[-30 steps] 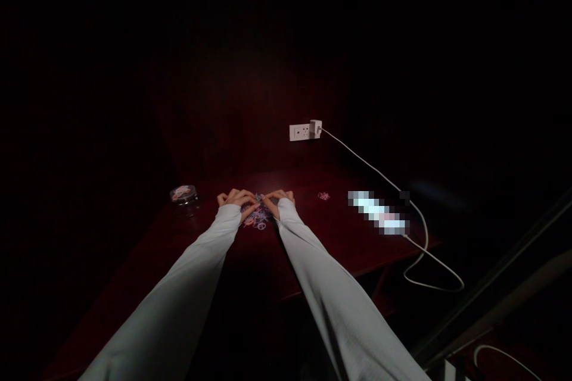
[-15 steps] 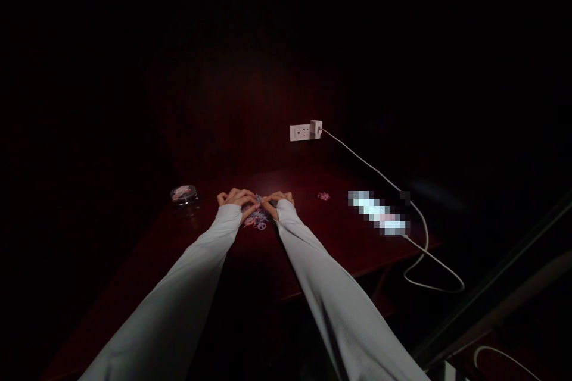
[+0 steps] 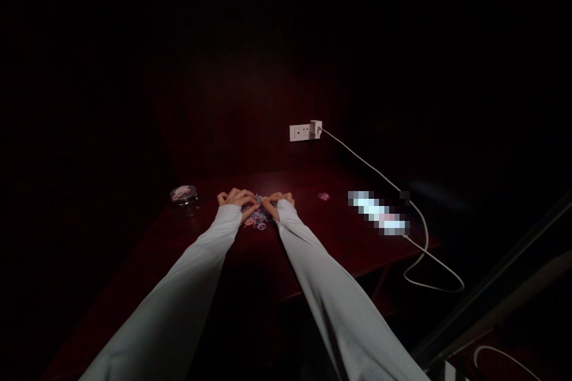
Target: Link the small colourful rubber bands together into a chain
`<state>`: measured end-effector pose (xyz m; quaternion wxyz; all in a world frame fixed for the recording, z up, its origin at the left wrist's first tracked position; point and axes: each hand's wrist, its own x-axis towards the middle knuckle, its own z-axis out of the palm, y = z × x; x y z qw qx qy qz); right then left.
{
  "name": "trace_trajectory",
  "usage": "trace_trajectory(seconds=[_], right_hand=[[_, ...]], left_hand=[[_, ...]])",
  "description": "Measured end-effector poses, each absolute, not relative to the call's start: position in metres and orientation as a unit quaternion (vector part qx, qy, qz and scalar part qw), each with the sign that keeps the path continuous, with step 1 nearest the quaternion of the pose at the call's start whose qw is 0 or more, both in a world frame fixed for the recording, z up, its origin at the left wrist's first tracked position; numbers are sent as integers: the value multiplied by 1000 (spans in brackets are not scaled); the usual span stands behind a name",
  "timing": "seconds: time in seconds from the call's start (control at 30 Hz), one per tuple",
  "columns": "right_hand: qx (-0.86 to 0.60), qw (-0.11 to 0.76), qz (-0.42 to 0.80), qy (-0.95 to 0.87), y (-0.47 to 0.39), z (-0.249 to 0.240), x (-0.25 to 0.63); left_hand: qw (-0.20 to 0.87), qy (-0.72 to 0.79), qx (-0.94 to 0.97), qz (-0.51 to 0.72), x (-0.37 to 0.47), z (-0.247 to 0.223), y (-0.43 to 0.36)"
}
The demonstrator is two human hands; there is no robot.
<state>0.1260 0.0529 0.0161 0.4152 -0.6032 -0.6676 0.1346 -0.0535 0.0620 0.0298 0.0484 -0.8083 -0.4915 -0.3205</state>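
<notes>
A small heap of thin, ring-like elastic hair ties (image 3: pixel 257 220), purple, pink and orange, lies on the dark red table between my hands. My left hand (image 3: pixel 236 197) reaches in from the left, its thumb and fingers closed in a pinch on hair ties at the heap's far side. From the right, my right hand (image 3: pixel 273 202) meets it, also pinching there with bent fingers. The fingertips of both nearly touch, and they partly hide what they hold. Further right, a little cluster of pink hair ties (image 3: pixel 324 196) lies apart from the heap.
A clear lidded jar (image 3: pixel 185 201) stands on the table (image 3: pixel 308 250) at the left. At the right lies a bright, pixelated object (image 3: pixel 378 212) with a white cable (image 3: pixel 370 166) running to a charger plug (image 3: pixel 316 127) in the wall socket (image 3: pixel 299 133). The surroundings are very dark.
Both hands stay in place over the heap. Only slight shifts show in the fingers and in the hair ties beneath them.
</notes>
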Motion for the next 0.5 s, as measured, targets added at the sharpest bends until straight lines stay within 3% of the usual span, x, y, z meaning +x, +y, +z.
trace_trajectory(seconds=[0.5], right_hand=[[-598, 405, 165, -672, 46, 22, 126]], left_hand=[[43, -488, -817, -303, -56, 28, 65]])
